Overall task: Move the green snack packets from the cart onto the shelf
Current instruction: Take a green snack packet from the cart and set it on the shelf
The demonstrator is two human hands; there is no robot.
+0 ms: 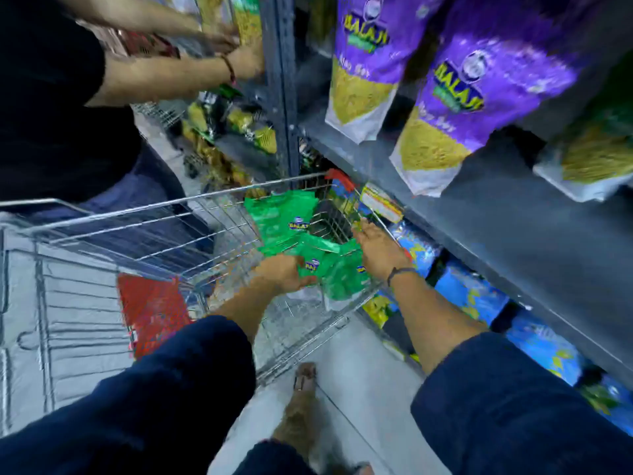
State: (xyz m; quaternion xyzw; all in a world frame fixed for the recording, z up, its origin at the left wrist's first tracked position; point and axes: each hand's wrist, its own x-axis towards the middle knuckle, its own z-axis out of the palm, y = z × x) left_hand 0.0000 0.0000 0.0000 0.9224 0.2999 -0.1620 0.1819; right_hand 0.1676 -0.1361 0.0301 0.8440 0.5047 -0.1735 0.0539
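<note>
Several green snack packets [284, 221] lie in the far right corner of the wire cart [144, 231]. My left hand [282, 272] reaches into the cart and closes on the edge of a green packet [318, 265]. My right hand [378, 250] rests on the green packets by the cart's right rim; whether it grips them I cannot tell. The grey shelf [496, 207] stands directly right of the cart.
Purple snack bags [370, 63] hang over the shelf edge above. Blue packets [469, 293] fill the lower shelf. Another person [51, 97] in a black top stands at the left, with both arms at a neighbouring shelf. A red pack [150, 310] lies by the cart. My foot [303, 406] is on the floor.
</note>
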